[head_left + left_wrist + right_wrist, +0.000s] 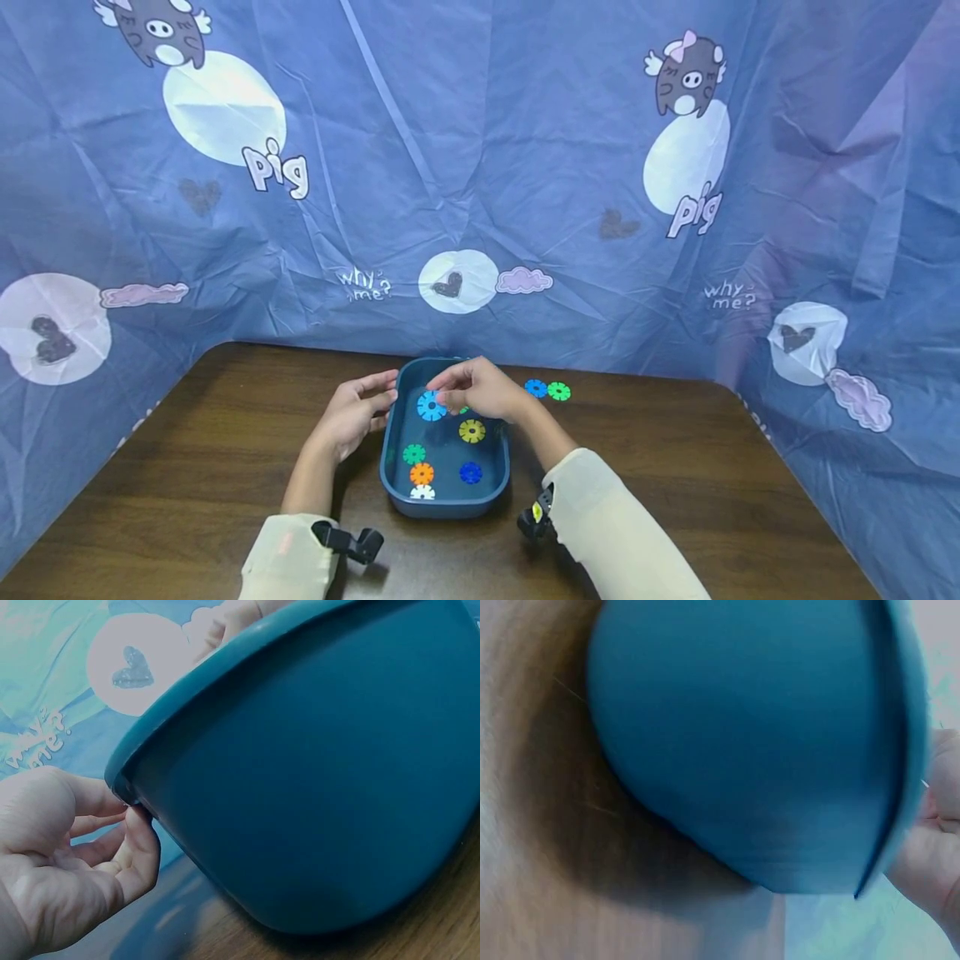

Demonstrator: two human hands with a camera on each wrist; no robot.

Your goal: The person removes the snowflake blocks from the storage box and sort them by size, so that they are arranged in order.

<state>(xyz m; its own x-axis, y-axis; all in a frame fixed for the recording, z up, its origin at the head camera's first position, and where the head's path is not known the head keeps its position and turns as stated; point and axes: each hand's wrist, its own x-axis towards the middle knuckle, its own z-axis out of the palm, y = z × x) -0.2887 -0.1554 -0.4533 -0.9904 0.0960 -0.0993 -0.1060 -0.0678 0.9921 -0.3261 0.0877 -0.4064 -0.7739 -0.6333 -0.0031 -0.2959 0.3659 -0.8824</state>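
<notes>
A deep blue plastic tub (388,454) stands on the table with several notched snowflake building discs inside. My left hand (351,418) is at the tub's far left side. In the left wrist view, the left hand's (90,855) thumb and fingers pinch the tub's rim (161,712). Over the tub's far end, my right hand (480,390) pinches a light blue disc (429,408) between thumb and fingers. Below it lie a yellow disc (472,431), a dark blue disc (470,472), a green disc (414,454), an orange disc (422,474) and a white disc (422,492).
To the right behind the tub, a blue disc (536,388) and a bright green disc (558,391) lie side by side on the brown wooden table (675,492). A blue printed curtain (480,200) hangs along the table's back edge.
</notes>
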